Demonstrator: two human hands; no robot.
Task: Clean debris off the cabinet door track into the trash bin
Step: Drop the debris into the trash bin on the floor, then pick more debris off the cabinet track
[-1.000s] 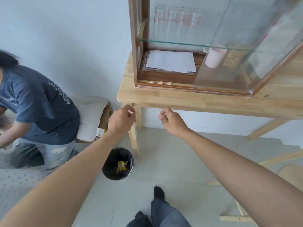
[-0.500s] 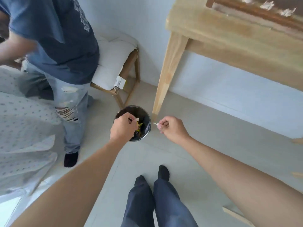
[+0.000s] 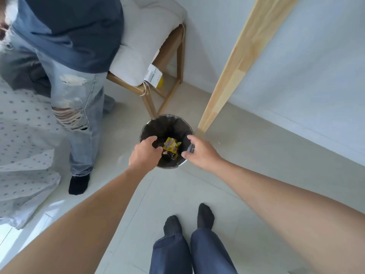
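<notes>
A small round trash bin (image 3: 160, 123) with a dark liner stands on the floor by the table leg, with a yellow wrapper (image 3: 171, 145) inside. My left hand (image 3: 145, 153) hovers over the bin's left rim, fingers spread and curled down, nothing visible in it. My right hand (image 3: 199, 152) is over the bin's right rim, fingers apart, with no debris visible between them. The cabinet and its door track are out of view.
A light wooden table leg (image 3: 233, 76) slants down just right of the bin. A wooden stool (image 3: 173, 54) with a white cushion (image 3: 146, 34) stands behind it. Another person in ripped jeans (image 3: 77, 107) stands at left on patterned fabric (image 3: 21, 139). My socked feet (image 3: 189, 220) are below.
My view dropped from the cabinet to the floor. Both hands came down from the table edge to above the bin, and their pinched fingers have spread apart.
</notes>
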